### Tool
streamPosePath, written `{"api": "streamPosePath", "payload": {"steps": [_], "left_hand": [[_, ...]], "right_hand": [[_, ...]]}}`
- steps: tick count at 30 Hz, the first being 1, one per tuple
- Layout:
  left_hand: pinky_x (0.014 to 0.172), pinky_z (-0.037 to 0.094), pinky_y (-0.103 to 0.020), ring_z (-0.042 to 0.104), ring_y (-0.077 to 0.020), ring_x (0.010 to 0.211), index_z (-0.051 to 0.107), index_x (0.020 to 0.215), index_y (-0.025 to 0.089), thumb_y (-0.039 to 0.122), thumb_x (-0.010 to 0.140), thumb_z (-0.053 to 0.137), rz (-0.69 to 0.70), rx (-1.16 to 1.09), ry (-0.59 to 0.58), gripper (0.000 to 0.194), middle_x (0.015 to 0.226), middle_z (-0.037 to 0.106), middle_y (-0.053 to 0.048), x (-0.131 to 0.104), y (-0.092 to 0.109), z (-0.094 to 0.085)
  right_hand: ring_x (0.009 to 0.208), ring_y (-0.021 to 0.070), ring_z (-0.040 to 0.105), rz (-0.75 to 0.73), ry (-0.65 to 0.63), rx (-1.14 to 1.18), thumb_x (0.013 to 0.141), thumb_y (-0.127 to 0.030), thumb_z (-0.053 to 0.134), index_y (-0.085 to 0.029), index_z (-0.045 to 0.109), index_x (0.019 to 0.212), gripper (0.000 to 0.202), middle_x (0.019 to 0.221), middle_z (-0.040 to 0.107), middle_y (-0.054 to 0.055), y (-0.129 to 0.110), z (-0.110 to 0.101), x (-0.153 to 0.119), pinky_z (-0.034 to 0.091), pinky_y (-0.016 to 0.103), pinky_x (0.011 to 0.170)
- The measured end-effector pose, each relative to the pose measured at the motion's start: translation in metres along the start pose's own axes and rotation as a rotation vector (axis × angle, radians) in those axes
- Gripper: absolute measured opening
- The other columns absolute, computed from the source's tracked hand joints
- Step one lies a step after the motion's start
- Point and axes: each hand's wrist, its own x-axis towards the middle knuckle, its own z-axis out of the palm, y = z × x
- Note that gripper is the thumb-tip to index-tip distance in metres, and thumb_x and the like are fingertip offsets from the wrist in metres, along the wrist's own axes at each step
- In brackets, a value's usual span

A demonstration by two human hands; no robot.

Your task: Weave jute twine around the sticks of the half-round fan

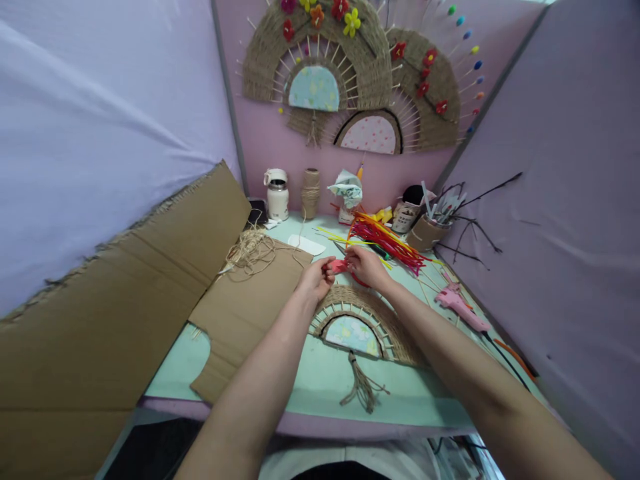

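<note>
Above the middle of the table, my left hand point(318, 277) pinches one side of a small pinkish-red piece point(339, 267), which looks like bent pipe cleaner. At its other side, the fingers of my right hand point(367, 267) are closed on it. A red strand point(359, 281) curves down below the right hand. Just under both hands lies a half-round woven twine fan point(395, 327) with pale sticks, a blue floral centre point(353, 333) and a twine tassel point(363, 387). My right forearm covers part of its right side.
Red, orange and yellow pipe cleaners point(390, 241) lie behind my right hand. A pink glue gun point(463, 308) rests at right, near a pot of sticks point(430, 232). Cardboard point(255, 307) with loose twine point(253, 252) covers the left. A bottle point(277, 200) and twine spool point(311, 193) stand behind.
</note>
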Motion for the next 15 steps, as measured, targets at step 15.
{"api": "streamPosePath", "payload": {"steps": [15], "left_hand": [[0.041,0.032,-0.009,0.039,-0.0029,0.042,0.054,0.09,0.009,-0.002,0.085,0.037,0.043,0.024,0.028,0.021,0.058,0.047,0.001,-0.0074,0.0002,0.0044]], "right_hand": [[0.083,0.0189,0.066,0.06,0.048,0.042,0.078,-0.01,0.049,-0.017,0.062,0.101,0.026,0.091,0.071,0.007,0.0025,0.0003,0.0013,0.049,0.032,0.079]]}}
